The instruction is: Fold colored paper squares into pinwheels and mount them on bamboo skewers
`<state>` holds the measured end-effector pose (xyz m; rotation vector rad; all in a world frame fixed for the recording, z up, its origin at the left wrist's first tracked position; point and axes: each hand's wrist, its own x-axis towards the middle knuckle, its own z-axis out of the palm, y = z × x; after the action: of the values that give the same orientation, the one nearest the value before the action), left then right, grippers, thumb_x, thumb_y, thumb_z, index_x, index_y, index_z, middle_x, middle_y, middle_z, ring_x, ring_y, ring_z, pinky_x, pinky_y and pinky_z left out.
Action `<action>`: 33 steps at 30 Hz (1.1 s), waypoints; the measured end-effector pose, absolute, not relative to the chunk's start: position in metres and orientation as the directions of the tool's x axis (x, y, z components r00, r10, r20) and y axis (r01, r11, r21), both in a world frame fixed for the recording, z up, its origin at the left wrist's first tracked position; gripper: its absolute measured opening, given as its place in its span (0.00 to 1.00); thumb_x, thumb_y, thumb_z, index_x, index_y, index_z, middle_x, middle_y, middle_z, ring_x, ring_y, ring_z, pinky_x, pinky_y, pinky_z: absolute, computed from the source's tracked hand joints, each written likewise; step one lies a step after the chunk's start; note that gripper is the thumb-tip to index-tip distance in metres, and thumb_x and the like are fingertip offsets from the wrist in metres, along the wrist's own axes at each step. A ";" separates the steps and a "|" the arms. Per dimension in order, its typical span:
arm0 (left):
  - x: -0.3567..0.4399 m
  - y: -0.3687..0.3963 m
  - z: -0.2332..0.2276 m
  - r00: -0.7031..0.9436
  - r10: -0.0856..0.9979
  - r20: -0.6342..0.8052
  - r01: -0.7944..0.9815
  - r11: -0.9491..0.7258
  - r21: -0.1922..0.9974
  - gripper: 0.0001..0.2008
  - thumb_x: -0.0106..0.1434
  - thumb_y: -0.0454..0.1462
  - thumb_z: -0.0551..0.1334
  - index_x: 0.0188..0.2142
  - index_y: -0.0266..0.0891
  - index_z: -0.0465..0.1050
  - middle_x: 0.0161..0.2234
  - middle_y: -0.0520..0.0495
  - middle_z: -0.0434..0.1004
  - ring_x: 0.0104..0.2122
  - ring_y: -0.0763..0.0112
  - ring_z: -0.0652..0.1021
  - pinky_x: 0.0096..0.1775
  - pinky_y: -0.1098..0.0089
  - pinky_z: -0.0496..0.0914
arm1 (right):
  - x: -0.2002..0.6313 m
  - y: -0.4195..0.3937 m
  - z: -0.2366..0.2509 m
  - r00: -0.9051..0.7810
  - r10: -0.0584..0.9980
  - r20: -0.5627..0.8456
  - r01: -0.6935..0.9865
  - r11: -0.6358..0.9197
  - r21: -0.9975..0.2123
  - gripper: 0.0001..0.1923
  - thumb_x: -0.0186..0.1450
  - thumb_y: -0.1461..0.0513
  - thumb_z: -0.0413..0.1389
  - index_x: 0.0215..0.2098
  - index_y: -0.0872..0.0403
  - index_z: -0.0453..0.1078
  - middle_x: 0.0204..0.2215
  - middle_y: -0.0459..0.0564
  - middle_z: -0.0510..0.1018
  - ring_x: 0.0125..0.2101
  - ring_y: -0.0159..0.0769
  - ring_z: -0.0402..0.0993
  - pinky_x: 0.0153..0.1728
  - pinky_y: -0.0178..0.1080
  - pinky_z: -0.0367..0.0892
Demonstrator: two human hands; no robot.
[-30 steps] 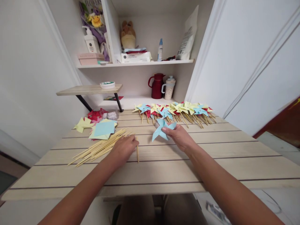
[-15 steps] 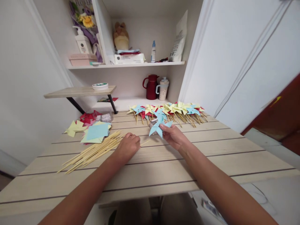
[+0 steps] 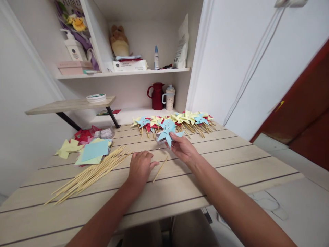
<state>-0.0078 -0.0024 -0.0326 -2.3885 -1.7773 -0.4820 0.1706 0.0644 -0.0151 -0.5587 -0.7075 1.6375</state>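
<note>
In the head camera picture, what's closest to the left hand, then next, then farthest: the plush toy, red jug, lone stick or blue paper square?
From the left hand:
1. Lone stick, on its right.
2. Blue paper square, off left.
3. Red jug, at the back.
4. Plush toy, up high, back left.

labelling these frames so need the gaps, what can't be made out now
All in the head view:
Left hand: palm and anything beneath, hidden by its back.
Right hand: some fingertips, hidden behind the light-blue paper pinwheel.
Small clear plastic box: contents, largely behind that pinwheel.
Bundle of thin pale wooden sticks: count, lost in overlap.
Slim white bottle with blue top: print too small.
White wall fitting: cut off by the top edge.
</note>
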 end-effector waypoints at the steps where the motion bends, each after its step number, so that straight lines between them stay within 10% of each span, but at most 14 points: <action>1: -0.008 -0.003 -0.030 0.244 0.918 0.313 0.954 -0.285 0.094 0.10 0.62 0.44 0.65 0.36 0.39 0.77 0.39 0.42 0.80 0.42 0.56 0.77 0.45 0.59 0.62 | 0.171 0.064 -0.014 -0.171 0.985 0.018 -0.693 -0.107 -0.713 0.08 0.56 0.64 0.68 0.33 0.54 0.75 0.32 0.48 0.82 0.31 0.34 0.78 0.33 0.35 0.78; 9: 0.024 -0.013 -0.018 0.214 0.959 0.187 0.892 -0.270 0.363 0.13 0.61 0.48 0.64 0.34 0.42 0.78 0.40 0.43 0.81 0.43 0.56 0.76 0.42 0.61 0.64 | 0.174 0.068 -0.014 -0.122 0.993 0.008 -0.702 -0.081 -0.707 0.08 0.55 0.64 0.68 0.31 0.53 0.74 0.30 0.46 0.82 0.32 0.34 0.78 0.34 0.35 0.77; 18: 0.014 -0.003 -0.002 0.275 0.951 0.144 0.960 -0.280 0.013 0.06 0.60 0.36 0.65 0.28 0.38 0.77 0.35 0.38 0.82 0.41 0.50 0.78 0.44 0.55 0.62 | 0.173 0.066 -0.011 -0.115 0.993 -0.003 -0.713 -0.085 -0.696 0.06 0.57 0.65 0.67 0.32 0.55 0.76 0.32 0.48 0.83 0.32 0.34 0.79 0.33 0.33 0.77; 24: 0.025 -0.012 -0.010 0.162 0.977 0.135 0.953 -0.190 0.234 0.19 0.64 0.52 0.59 0.35 0.41 0.79 0.39 0.40 0.81 0.42 0.51 0.78 0.41 0.58 0.64 | 0.176 0.068 -0.012 -0.102 0.995 0.004 -0.729 -0.072 -0.681 0.07 0.56 0.65 0.68 0.31 0.53 0.76 0.29 0.47 0.82 0.31 0.35 0.78 0.31 0.34 0.77; 33: 0.011 -0.015 -0.001 0.260 0.962 0.078 0.965 -0.257 -0.051 0.09 0.64 0.32 0.58 0.34 0.38 0.78 0.40 0.40 0.79 0.44 0.55 0.77 0.47 0.57 0.61 | 0.175 0.069 -0.010 -0.095 0.995 -0.030 -0.772 -0.093 -0.628 0.05 0.57 0.69 0.66 0.31 0.57 0.75 0.27 0.48 0.83 0.27 0.32 0.79 0.28 0.31 0.77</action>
<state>0.0110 -0.0154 -0.0007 -2.4226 -1.8585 -0.0471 0.1754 0.0686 -0.0102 -0.5373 -0.5431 1.6049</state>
